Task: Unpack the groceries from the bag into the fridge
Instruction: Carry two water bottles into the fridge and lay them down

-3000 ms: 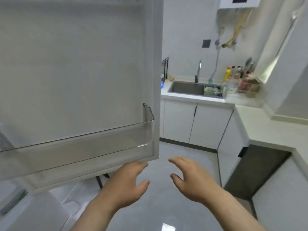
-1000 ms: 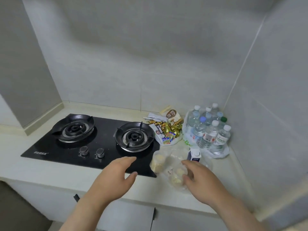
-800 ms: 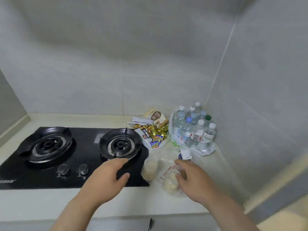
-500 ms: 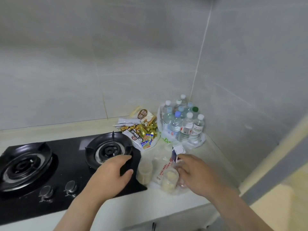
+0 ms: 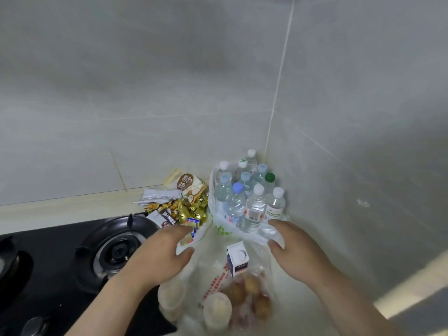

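soft grey light, blur at the bottom edge

the light is dim, even and cool, with only soft shadows; its source cannot be told. the tiled wall [image 5: 169, 81] goes darker toward the top. the water bottles [image 5: 244, 197] are fairly sharp and carry small highlights. the clear bag [image 5: 213, 284] and the cups [image 5: 217, 309] near the lower edge are smeared with blur. the black hob [image 5: 60, 251] gives a faint sheen. the corner seam [image 5: 278, 81] bends from wide-angle distortion.
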The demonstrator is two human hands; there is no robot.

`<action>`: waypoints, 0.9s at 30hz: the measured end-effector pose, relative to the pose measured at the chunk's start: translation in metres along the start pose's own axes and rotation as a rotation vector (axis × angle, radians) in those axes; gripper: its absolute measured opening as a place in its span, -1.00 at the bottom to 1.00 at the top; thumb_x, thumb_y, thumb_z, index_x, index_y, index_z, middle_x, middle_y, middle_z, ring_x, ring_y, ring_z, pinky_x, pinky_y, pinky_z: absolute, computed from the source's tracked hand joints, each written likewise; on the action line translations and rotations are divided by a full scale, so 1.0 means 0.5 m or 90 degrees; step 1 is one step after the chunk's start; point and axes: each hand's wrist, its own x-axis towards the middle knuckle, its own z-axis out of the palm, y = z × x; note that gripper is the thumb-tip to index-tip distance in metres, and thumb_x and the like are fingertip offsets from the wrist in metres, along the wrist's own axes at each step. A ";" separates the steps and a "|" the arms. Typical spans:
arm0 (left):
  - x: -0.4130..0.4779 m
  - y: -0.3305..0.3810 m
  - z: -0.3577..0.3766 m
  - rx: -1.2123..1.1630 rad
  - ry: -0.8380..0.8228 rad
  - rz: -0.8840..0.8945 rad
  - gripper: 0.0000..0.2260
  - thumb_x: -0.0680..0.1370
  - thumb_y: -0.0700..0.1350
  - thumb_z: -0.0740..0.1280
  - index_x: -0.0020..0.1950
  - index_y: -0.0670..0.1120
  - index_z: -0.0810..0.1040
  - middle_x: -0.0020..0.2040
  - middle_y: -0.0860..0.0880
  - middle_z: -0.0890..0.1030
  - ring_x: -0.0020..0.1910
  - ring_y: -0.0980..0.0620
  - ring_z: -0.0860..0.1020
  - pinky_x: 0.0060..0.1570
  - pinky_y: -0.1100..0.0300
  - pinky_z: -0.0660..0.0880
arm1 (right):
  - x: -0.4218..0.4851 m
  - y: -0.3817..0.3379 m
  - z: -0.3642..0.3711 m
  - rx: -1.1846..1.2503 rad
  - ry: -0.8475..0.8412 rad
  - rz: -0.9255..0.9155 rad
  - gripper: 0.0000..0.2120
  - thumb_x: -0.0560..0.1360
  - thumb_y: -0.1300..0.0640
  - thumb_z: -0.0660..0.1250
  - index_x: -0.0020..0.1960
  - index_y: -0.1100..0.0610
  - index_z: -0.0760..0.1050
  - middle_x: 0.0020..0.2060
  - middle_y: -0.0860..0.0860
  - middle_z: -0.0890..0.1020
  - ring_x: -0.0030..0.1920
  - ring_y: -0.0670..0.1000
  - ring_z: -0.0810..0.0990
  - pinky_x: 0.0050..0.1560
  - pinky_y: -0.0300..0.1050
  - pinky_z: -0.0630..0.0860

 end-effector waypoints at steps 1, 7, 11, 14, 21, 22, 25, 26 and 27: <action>0.020 0.006 0.006 -0.001 -0.001 -0.003 -0.54 0.57 0.06 0.30 0.47 0.05 0.39 0.39 0.11 0.47 0.34 0.11 0.43 0.25 0.29 0.34 | 0.021 0.013 -0.007 0.001 0.005 -0.004 -0.53 0.56 0.05 0.29 0.46 -0.08 0.35 0.37 -0.14 0.47 0.35 -0.05 0.44 0.28 -0.22 0.34; 0.121 0.051 0.048 -0.030 0.002 -0.003 -0.54 0.57 0.04 0.31 0.47 0.02 0.39 0.39 0.07 0.47 0.35 0.07 0.43 0.30 0.23 0.35 | 0.114 0.085 -0.021 0.025 0.002 0.006 -0.55 0.56 0.03 0.29 0.44 -0.07 0.36 0.36 -0.13 0.46 0.35 -0.04 0.43 0.30 -0.16 0.37; 0.168 0.063 0.073 -0.035 -0.015 0.005 -0.51 0.58 0.05 0.31 0.49 0.03 0.35 0.43 0.09 0.42 0.40 0.10 0.38 0.33 0.28 0.28 | 0.145 0.112 -0.020 0.051 0.007 0.012 -0.56 0.55 0.03 0.30 0.42 -0.06 0.38 0.36 -0.14 0.46 0.34 -0.06 0.43 0.28 -0.19 0.37; 0.197 0.060 0.082 -0.042 -0.026 0.001 -0.51 0.58 0.05 0.31 0.49 0.03 0.35 0.43 0.10 0.42 0.39 0.11 0.39 0.31 0.29 0.29 | 0.165 0.123 -0.014 0.061 0.012 0.010 -0.56 0.55 0.05 0.30 0.42 -0.04 0.39 0.35 -0.12 0.48 0.33 -0.06 0.45 0.25 -0.25 0.35; 0.268 0.045 0.080 -0.075 -0.010 -0.006 -0.53 0.57 0.01 0.34 0.47 0.00 0.39 0.40 0.06 0.46 0.34 0.08 0.44 0.25 0.29 0.34 | 0.235 0.113 -0.005 0.093 0.052 0.007 -0.60 0.53 0.06 0.34 0.36 -0.03 0.46 0.29 -0.09 0.55 0.19 -0.03 0.53 0.22 -0.13 0.45; 0.276 0.046 0.080 -0.079 -0.008 -0.008 -0.53 0.57 0.00 0.34 0.47 -0.01 0.38 0.40 0.05 0.46 0.35 0.08 0.43 0.26 0.29 0.33 | 0.244 0.112 -0.003 0.094 0.055 0.004 -0.60 0.53 0.05 0.34 0.36 -0.02 0.46 0.30 -0.10 0.55 0.21 -0.04 0.53 0.24 -0.11 0.45; 0.302 0.044 0.082 -0.079 -0.003 -0.001 -0.53 0.57 0.00 0.34 0.47 0.01 0.38 0.42 0.06 0.45 0.36 0.09 0.42 0.28 0.31 0.30 | 0.269 0.112 -0.002 0.092 0.061 0.009 -0.60 0.54 0.05 0.33 0.37 -0.01 0.46 0.29 -0.10 0.54 0.25 -0.04 0.51 0.27 -0.12 0.43; 0.310 0.043 0.084 -0.076 0.000 0.000 -0.53 0.57 0.00 0.34 0.47 0.01 0.38 0.41 0.06 0.45 0.36 0.09 0.42 0.27 0.30 0.31 | 0.277 0.111 -0.002 0.094 0.063 0.010 -0.60 0.54 0.06 0.33 0.37 -0.01 0.46 0.28 -0.09 0.55 0.25 -0.04 0.52 0.28 -0.12 0.43; 0.318 0.043 0.085 -0.074 0.002 -0.002 -0.53 0.57 0.01 0.34 0.47 0.01 0.38 0.41 0.06 0.46 0.35 0.09 0.42 0.27 0.31 0.30 | 0.285 0.112 -0.001 0.096 0.064 0.011 -0.60 0.54 0.06 0.33 0.37 0.00 0.47 0.27 -0.08 0.56 0.24 -0.03 0.52 0.28 -0.10 0.44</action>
